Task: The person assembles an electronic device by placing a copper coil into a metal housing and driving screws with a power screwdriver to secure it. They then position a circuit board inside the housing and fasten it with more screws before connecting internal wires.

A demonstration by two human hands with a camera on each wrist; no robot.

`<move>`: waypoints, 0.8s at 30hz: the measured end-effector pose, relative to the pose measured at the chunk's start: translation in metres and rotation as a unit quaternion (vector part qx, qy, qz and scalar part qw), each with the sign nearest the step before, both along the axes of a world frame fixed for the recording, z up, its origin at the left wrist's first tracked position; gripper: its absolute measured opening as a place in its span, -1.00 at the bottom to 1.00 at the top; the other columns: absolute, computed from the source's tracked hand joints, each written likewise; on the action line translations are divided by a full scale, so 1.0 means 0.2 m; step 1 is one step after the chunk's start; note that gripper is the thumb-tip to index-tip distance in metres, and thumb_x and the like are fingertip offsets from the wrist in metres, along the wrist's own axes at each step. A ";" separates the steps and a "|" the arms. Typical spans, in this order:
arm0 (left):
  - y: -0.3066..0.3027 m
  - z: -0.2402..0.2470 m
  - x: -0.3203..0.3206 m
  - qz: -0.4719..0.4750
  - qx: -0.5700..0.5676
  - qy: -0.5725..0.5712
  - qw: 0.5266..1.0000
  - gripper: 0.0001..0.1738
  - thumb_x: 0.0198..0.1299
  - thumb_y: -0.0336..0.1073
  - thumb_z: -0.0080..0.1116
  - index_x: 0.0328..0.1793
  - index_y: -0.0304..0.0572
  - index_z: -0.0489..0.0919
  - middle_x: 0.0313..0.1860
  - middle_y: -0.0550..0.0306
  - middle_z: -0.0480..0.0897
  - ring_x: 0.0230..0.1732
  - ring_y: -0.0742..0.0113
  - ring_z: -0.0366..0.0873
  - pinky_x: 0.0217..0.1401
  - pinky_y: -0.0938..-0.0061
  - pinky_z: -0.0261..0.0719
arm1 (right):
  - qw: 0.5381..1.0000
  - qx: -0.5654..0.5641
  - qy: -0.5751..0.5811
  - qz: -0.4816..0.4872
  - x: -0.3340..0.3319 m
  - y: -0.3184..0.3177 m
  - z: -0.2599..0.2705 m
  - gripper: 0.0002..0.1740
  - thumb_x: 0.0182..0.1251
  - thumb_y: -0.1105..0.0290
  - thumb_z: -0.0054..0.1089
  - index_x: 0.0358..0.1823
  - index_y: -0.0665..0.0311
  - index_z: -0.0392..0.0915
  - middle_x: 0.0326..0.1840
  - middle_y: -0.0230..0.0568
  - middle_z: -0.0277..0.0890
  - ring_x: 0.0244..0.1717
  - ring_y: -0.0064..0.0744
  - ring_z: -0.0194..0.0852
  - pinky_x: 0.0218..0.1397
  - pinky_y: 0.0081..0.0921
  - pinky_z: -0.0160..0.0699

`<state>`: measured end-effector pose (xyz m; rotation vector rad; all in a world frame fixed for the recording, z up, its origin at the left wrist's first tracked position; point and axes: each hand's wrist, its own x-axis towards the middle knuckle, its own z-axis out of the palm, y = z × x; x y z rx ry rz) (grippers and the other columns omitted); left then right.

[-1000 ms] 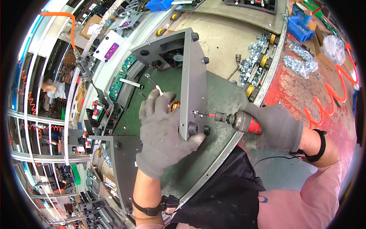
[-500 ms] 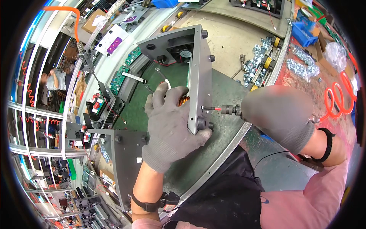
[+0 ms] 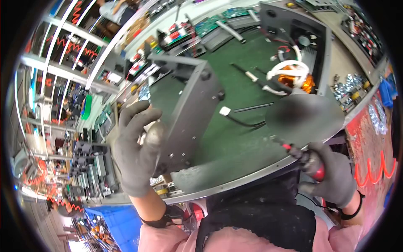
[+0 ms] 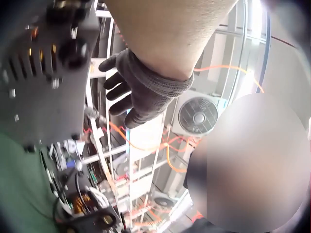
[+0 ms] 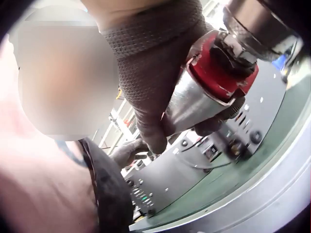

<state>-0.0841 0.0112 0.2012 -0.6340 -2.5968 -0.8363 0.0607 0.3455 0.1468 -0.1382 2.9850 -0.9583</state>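
Note:
My left hand (image 3: 136,155), in a grey glove, is up beside the near grey metal case (image 3: 189,113). Its fingers are loosely bent and hold nothing; in the left wrist view that hand (image 4: 143,99) shows them spread, apart from a slotted grey case (image 4: 46,104). My right hand (image 3: 338,178) grips a red power screwdriver (image 3: 315,166) over the bench's front edge, its bit pointing up and left. Close up, the screwdriver (image 5: 194,104) has a silver and red body. A second grey case (image 3: 291,21) stands farther right, with a copper coil (image 3: 308,82) and white cables inside.
Black leads with a white connector (image 3: 225,111) lie on the green mat (image 3: 226,143). Green circuit boards (image 3: 208,26) line the far side. Loose screws (image 3: 349,86) sit at the right near a blue bin (image 3: 386,94). A metal rim (image 3: 252,174) borders the bench.
My left hand has left the coil case and moved left to the other case. The screwdriver has come away from the coil case's panel. The head view has swung left.

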 end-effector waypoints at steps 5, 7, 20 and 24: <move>-0.37 -0.13 -0.07 -0.132 -0.033 -0.118 0.984 -0.41 0.26 0.22 -0.01 -0.13 -0.18 0.68 0.20 -0.20 0.45 0.35 -0.14 0.26 0.33 0.06 0.20 | 0.990 -0.017 -0.091 0.110 -0.20 -0.41 -0.02 -0.18 -0.21 0.07 0.53 0.12 0.17 0.34 -0.27 -0.08 0.58 -0.27 0.04 0.59 -0.23 -0.19 0.53; -0.45 -0.20 -0.09 -0.159 -0.048 -0.097 0.981 -0.42 0.27 0.21 -0.04 -0.12 -0.15 0.69 0.26 -0.18 0.42 0.35 -0.21 0.24 0.35 0.00 0.15 | 0.985 -0.013 -0.092 0.143 -0.25 -0.55 -0.03 -0.25 -0.12 0.03 0.47 0.10 0.15 0.34 -0.28 -0.11 0.58 -0.27 0.02 0.59 -0.23 -0.17 0.52; -0.40 -0.19 -0.05 -0.178 -0.170 -0.016 0.969 -0.62 0.18 0.05 0.07 -0.23 -0.04 0.71 0.07 0.12 0.54 0.20 0.07 0.39 0.39 0.01 0.05 | 0.982 0.078 -0.118 0.122 -0.27 -0.82 -0.01 -0.21 -0.04 0.03 0.43 0.17 0.20 0.25 -0.31 0.03 0.57 -0.27 0.09 0.59 -0.23 -0.14 0.52; -0.39 -0.18 -0.06 -0.182 -0.179 -0.033 0.966 -0.68 0.16 -0.02 0.09 -0.24 -0.03 0.71 0.05 0.16 0.56 0.19 0.11 0.40 0.40 -0.01 0.04 | 0.973 0.057 -0.189 0.116 -0.27 -0.84 0.05 -0.24 0.00 0.05 0.41 0.16 0.21 0.24 -0.30 0.05 0.57 -0.28 0.13 0.58 -0.24 -0.11 0.52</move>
